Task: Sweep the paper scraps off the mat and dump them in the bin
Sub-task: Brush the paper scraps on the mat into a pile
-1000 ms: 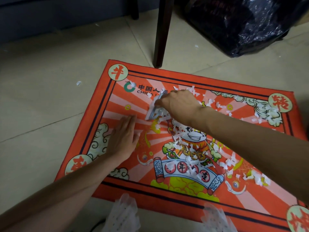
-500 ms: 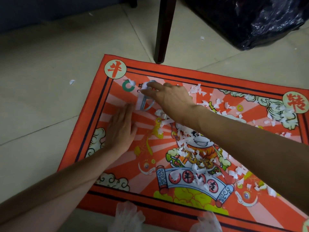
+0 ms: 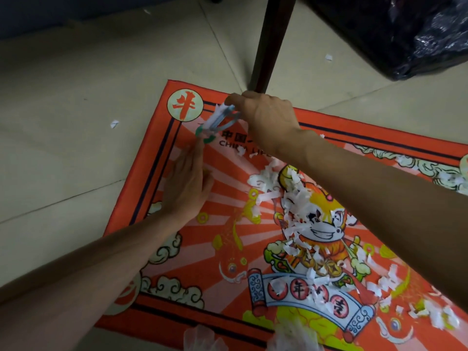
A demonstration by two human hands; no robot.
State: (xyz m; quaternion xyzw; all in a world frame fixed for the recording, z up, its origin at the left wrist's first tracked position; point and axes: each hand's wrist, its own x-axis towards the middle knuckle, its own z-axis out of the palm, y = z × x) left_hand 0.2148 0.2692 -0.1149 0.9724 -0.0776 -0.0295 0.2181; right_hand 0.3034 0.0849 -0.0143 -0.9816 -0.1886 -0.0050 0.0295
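Observation:
A red printed mat (image 3: 157, 178) lies on the tiled floor. White paper scraps (image 3: 298, 211) are heaped over its middle and scattered toward its right side. My right hand (image 3: 266, 117) reaches to the mat's far left corner and grips a small pale blue and white brush (image 3: 217, 121), whose end touches the mat. My left hand (image 3: 187, 183) lies flat on the mat just below the brush, fingers straight. A black bin bag (image 3: 405, 34) sits at the top right, off the mat.
A dark wooden furniture leg (image 3: 268, 44) stands just beyond the mat's far edge, right behind my right hand. Loose scraps (image 3: 114, 124) lie on the floor to the left and near the bag. Clear plastic pieces (image 3: 202, 338) show at the bottom edge.
My right hand has carried the brush from the scrap pile up and left to the mat's far left corner. My left hand has slid a little farther along the mat.

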